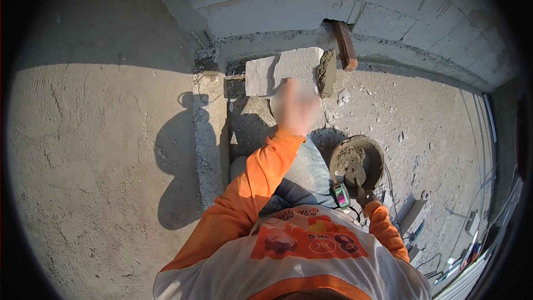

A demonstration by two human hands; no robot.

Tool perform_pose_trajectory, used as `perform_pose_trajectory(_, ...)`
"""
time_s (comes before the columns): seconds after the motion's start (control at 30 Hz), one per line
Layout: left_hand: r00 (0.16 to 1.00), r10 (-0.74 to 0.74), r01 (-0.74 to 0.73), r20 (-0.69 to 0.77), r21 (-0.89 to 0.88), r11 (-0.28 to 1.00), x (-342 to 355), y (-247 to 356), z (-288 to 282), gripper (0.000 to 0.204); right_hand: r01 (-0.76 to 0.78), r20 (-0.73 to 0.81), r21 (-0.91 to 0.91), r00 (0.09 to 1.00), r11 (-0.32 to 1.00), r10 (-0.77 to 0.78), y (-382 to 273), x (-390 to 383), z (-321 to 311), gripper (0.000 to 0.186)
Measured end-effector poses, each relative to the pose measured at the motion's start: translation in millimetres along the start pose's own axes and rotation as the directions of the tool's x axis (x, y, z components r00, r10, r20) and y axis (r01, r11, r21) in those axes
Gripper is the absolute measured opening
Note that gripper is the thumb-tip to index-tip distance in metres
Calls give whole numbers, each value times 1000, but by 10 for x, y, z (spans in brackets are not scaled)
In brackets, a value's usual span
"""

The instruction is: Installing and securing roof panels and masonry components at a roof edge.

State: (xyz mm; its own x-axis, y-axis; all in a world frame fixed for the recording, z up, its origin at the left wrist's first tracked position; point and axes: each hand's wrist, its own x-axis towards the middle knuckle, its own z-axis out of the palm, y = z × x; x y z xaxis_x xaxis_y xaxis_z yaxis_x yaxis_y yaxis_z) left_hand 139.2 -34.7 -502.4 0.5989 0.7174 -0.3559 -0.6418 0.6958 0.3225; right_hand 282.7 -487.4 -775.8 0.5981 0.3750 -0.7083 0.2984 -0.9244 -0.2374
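So the left hand (297, 108) is hanging out right at the near side of a whitish block (300, 65), fingers pointing toward the wall. The hand is showing up blurry, so I honestly can't tell if it's gripping the block, pressing on it or just hovering over it. The block is lying near the foot of a wall (283, 15) made of big pale blocks, and a dark band is crossing its face. A thick gray wad of mortar (327, 74) is sticking to its right end, and just past that a reddish-brown piece of wood (345, 47) is poking out from the base of the wall. The right hand (366, 198) is down at the near rim of a round bucket (382, 161), and it's looking wrapped around the handle of a trowel (356, 176), whose blade is sitting inside among the wet gray mix (348, 158). A green-edged gadget (341, 195) is sitting between the bucket and the person's jeans (311, 173). Chunks of rubble (343, 97) are lying around on the dusty floor (438, 133), and a low rough curb (207, 150) is running along the left.
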Motion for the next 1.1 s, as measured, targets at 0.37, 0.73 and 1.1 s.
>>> perform_pose_trajectory(0.37,965,258,-255,-51,53,965,-14,557,158,93,931,-734,-227,30,287,-678,-4232,-1086,-2135,43)
perform_pose_trajectory(0.73,948,310,-315,-74,-68,947,5,902,304,84,991,-799,-121,-61,61,-598,-5565,-1272,-2617,45)
perform_pose_trajectory(1.1,855,500,-506,139,13,862,48,1175,1025,58,989,-793,-129,-150,-78,-590,-5466,-1509,-2795,50)
